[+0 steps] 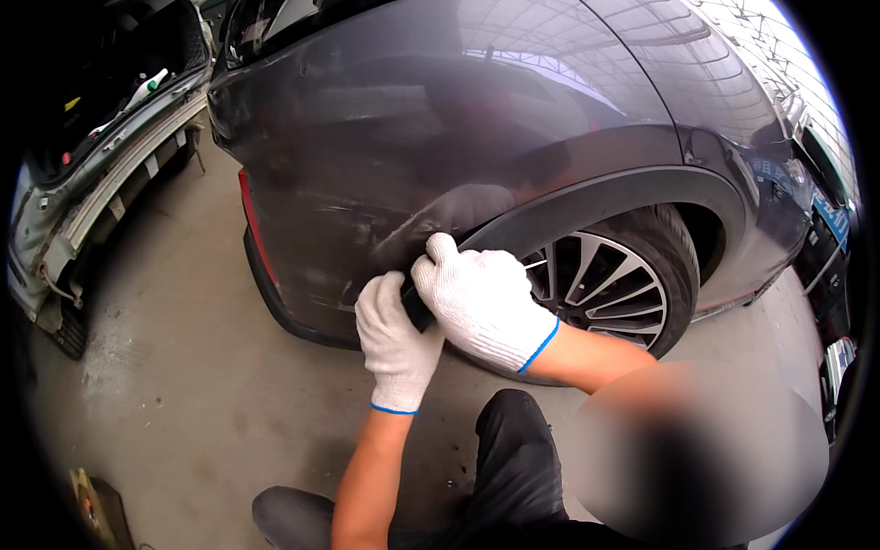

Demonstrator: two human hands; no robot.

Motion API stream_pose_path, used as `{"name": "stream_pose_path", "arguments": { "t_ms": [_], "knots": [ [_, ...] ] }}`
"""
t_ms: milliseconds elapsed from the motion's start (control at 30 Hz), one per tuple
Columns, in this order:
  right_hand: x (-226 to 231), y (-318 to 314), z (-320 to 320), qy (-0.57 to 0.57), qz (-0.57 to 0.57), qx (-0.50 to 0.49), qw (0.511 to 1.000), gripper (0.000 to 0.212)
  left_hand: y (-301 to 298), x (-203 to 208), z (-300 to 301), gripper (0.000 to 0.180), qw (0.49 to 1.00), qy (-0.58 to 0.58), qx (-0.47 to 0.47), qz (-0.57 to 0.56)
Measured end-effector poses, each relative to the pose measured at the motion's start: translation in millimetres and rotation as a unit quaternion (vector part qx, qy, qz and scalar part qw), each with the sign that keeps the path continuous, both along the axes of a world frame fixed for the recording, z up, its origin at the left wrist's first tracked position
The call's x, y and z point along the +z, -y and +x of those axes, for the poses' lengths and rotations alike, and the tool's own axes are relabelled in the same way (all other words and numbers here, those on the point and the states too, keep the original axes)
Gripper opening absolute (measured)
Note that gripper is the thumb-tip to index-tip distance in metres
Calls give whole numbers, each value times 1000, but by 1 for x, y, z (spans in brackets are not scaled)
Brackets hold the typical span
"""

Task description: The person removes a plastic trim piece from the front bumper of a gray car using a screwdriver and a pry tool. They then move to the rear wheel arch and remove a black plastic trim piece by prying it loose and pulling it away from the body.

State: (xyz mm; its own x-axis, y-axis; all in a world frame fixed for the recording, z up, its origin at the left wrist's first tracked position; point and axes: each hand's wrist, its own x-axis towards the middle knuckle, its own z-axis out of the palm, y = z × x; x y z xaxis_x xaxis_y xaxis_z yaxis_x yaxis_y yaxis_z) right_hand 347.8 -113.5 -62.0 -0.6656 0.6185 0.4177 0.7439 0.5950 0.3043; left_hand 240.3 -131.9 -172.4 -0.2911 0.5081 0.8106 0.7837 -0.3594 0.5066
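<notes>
Both my hands wear white knitted gloves with blue cuffs, at the rear end of the black wheel arch trim [632,188] on a dark grey car. My left hand [394,344] has its fingers curled round the trim's dark lower end [417,307]. Above and to the right, my right hand [481,298] is closed over the same trim with its thumb up, covering part of it. A thin pale line shows beside that hand, against the wheel; what it is I cannot tell. The bumper [321,220] behind the trim is scraped, with a pale scuff [412,220] just above my hands.
Right of my hands is the multi-spoke wheel [614,284] in its arch. Another vehicle with its rear open [119,174] stands at the left. A yellowish and dark object [101,509] lies on the concrete floor [174,431], lower left. My bent knee [518,440] is below my hands.
</notes>
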Motion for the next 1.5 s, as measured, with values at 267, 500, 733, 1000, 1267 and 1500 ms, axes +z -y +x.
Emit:
{"name": "stream_pose_path", "arguments": {
  "t_ms": [267, 500, 733, 1000, 1267, 1500],
  "knots": [
    [-2, 2, 0, -24, -37, 17, 999, 20, -15, 5, 31, 64, 997, 59, 30, -27],
    [23, 19, 41, -171, -106, 183, 962, 39, -16, 14, 36, 65, 998, 58, 34, -16],
    [49, 25, 113, -367, -92, 276, 883, 30, -2, 43, 52, 71, 995, 52, 43, -70],
    [68, 4, 108, -484, -163, 484, 711, 23, -7, 57, 37, 65, 993, -47, 72, -82],
    [61, -20, 84, -456, -170, 511, 708, 18, -32, 32, 47, 60, 992, 74, 58, 80],
    [53, -28, 76, -441, -166, 513, 718, 19, -34, 24, 53, 53, 988, 90, 85, 89]
  ]
}}
